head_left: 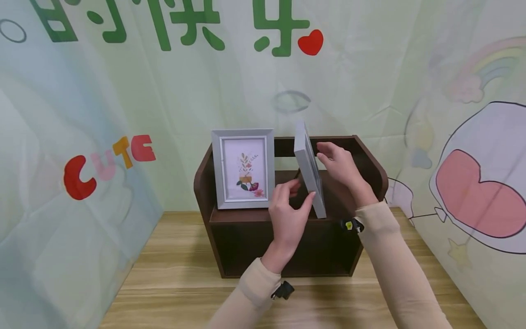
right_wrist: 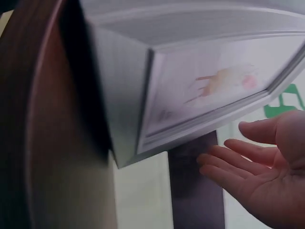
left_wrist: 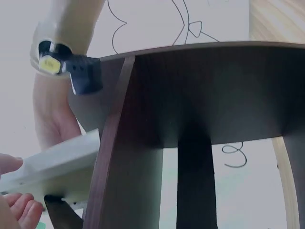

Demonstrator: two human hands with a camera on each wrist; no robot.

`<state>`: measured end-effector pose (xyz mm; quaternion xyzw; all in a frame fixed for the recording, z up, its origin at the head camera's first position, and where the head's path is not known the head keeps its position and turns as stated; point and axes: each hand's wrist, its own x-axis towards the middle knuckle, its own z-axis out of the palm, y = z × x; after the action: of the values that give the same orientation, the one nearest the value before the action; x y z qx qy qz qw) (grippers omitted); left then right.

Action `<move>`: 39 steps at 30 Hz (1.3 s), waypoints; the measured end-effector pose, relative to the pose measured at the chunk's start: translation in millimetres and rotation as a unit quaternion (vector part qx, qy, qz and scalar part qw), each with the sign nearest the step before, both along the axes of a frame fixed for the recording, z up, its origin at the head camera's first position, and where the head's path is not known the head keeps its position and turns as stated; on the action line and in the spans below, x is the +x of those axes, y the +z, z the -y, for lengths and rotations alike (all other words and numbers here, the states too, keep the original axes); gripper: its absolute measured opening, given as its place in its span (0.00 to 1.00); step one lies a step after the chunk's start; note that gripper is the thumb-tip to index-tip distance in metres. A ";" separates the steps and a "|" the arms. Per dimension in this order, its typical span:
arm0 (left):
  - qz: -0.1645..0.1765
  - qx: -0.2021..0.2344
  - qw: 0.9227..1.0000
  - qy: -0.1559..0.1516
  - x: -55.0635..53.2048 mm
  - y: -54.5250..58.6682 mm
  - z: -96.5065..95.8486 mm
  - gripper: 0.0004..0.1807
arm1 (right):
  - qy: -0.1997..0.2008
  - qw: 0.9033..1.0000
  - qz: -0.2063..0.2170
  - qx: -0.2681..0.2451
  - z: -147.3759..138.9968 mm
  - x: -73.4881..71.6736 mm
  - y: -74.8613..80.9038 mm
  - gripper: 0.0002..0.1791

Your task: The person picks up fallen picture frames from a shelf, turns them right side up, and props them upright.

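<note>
Two grey-white picture frames stand on a dark brown desktop shelf. The left picture frame faces forward and shows a flower print. The right picture frame is turned nearly edge-on, its printed side toward the right and its dark back stand folded out. My left hand pinches this turned frame low on its near edge, with the thumb at the edge and the fingers behind the back. To its right my right hand hovers with loosely bent fingers; in the right wrist view a gap separates them from the frame.
The shelf's raised side panel stands close to the right forearm, and a back rail runs behind the frames. Below is a wood-grain table. A printed cloth backdrop encloses the back and sides.
</note>
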<state>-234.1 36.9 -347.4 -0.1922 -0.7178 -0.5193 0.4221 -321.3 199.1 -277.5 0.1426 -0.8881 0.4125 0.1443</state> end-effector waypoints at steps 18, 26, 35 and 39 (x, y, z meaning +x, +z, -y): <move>0.032 -0.005 0.999 0.004 -2.0 -1.8 -14.4 0.20 | -0.003 0.997 0.075 0.031 1.6 -10.5 -3.9 0.21; 0.041 0.012 0.999 -0.001 -5.8 -2.1 -3.9 0.19 | -0.048 0.995 0.078 0.034 -5.5 -0.4 -0.8 0.21; 0.032 0.033 0.999 0.009 -16.7 -2.8 6.2 0.21 | -0.108 0.991 0.070 0.031 -10.4 23.8 -4.1 0.23; 0.042 0.037 0.998 0.008 -23.0 -1.6 9.2 0.19 | -0.131 0.990 0.050 0.009 -13.6 33.6 -11.6 0.24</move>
<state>-257.1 27.7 -349.1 -0.1493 -0.7165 -0.5498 0.4026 -287.7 212.7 -289.1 0.0055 -0.9088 0.3887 0.1517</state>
